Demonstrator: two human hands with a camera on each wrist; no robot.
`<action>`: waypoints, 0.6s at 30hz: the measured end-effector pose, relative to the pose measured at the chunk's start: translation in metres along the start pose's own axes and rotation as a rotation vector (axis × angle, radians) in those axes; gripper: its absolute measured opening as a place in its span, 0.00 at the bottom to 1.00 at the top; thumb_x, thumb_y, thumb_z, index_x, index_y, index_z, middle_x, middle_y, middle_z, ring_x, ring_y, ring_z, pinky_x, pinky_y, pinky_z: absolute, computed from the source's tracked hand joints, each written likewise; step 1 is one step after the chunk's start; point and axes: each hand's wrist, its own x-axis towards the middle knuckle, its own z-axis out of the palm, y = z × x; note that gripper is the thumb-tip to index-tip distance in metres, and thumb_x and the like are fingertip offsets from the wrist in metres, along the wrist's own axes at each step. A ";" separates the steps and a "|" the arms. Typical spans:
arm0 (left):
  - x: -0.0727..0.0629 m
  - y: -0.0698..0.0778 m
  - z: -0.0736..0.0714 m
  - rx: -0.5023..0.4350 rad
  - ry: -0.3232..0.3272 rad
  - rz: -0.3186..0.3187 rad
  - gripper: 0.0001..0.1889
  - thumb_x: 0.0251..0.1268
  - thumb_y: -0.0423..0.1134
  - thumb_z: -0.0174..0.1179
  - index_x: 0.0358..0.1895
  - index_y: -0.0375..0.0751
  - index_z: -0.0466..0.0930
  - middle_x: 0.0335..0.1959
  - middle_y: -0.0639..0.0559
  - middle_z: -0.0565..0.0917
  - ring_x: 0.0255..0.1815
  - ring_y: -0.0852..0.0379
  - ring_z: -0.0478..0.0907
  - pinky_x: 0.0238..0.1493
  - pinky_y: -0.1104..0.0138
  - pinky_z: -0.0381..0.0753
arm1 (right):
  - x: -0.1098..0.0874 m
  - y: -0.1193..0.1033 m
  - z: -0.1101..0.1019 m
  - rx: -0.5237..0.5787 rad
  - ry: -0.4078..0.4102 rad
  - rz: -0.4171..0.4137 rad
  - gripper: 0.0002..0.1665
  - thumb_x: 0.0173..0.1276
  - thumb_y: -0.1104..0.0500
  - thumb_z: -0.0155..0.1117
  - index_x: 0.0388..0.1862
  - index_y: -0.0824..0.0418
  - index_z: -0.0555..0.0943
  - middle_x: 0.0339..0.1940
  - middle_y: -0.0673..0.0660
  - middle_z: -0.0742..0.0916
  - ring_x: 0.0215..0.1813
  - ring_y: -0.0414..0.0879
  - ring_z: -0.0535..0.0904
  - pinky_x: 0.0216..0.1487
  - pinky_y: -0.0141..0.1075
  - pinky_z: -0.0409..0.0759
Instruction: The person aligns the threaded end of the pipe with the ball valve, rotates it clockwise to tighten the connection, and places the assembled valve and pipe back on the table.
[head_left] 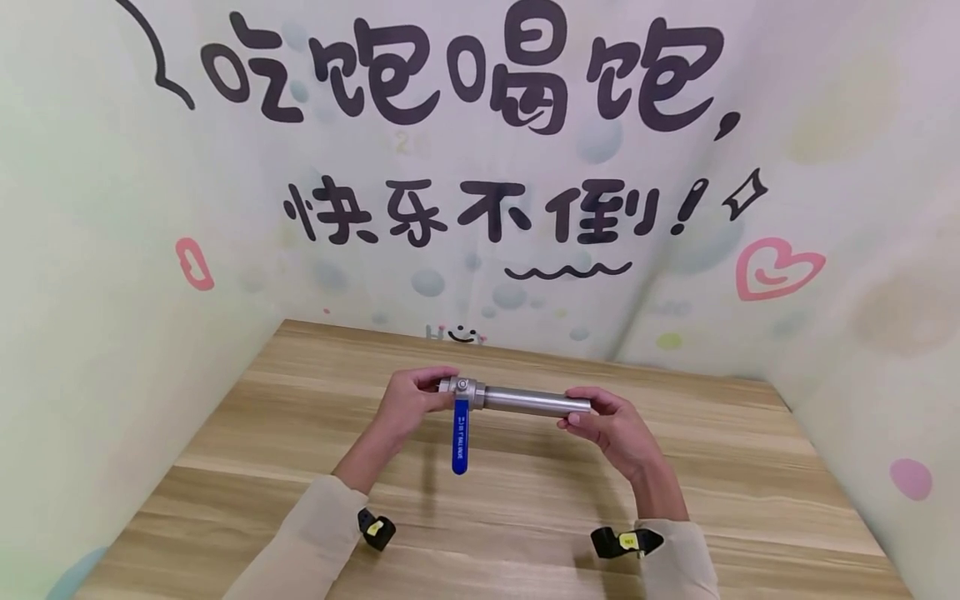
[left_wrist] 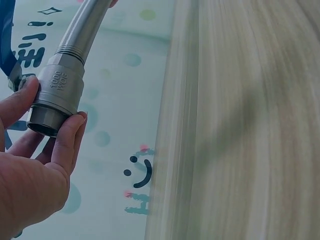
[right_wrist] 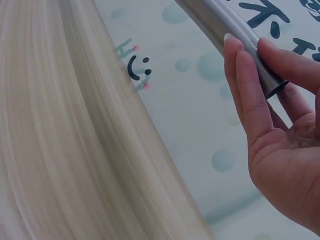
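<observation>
A steel ball valve (head_left: 470,392) with a blue lever handle (head_left: 461,437) is joined to a plain steel pipe (head_left: 525,400). Both hands hold the assembly roughly level above the table. At the valve end, my left hand (head_left: 403,408) grips the body between thumb and fingers; the lever hangs toward me. My right hand (head_left: 618,429) pinches the pipe's far right end. In the left wrist view, the valve body (left_wrist: 60,82) shows raised lettering, and some thread is visible where the pipe (left_wrist: 86,30) enters it. The pipe's end rim (right_wrist: 276,89) lies between my right thumb and fingers.
Below the hands is a wood-grain table (head_left: 510,517), with shadows of the arms on it. A printed cloth wall (head_left: 487,292) rises at its back edge, and similar walls stand at both sides. Each wrist wears a small black camera mount (head_left: 615,542).
</observation>
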 end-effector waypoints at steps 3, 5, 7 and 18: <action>-0.001 0.001 0.000 0.003 0.001 0.001 0.18 0.55 0.24 0.66 0.52 0.32 0.83 0.48 0.39 0.84 0.42 0.55 0.82 0.45 0.67 0.84 | 0.000 0.001 0.000 0.007 0.009 0.007 0.18 0.64 0.75 0.60 0.52 0.67 0.80 0.43 0.58 0.81 0.40 0.50 0.87 0.49 0.38 0.84; -0.001 0.001 0.000 0.007 -0.003 0.007 0.18 0.56 0.24 0.67 0.52 0.32 0.83 0.48 0.38 0.84 0.43 0.55 0.82 0.46 0.66 0.84 | 0.000 0.001 0.000 0.008 0.011 0.009 0.19 0.65 0.74 0.60 0.55 0.70 0.78 0.43 0.58 0.82 0.40 0.49 0.87 0.48 0.37 0.84; -0.002 0.001 0.000 0.011 -0.004 0.009 0.18 0.56 0.24 0.67 0.52 0.32 0.83 0.49 0.38 0.84 0.44 0.54 0.81 0.46 0.66 0.84 | 0.000 0.000 0.001 0.007 0.010 0.007 0.20 0.66 0.74 0.60 0.57 0.73 0.75 0.42 0.58 0.83 0.40 0.49 0.87 0.47 0.36 0.84; -0.004 0.001 -0.001 0.014 0.001 0.013 0.18 0.56 0.24 0.66 0.53 0.31 0.82 0.49 0.38 0.84 0.44 0.54 0.81 0.47 0.65 0.84 | 0.000 0.000 0.004 -0.059 0.058 0.037 0.16 0.69 0.65 0.62 0.54 0.68 0.79 0.42 0.57 0.84 0.39 0.48 0.87 0.45 0.35 0.85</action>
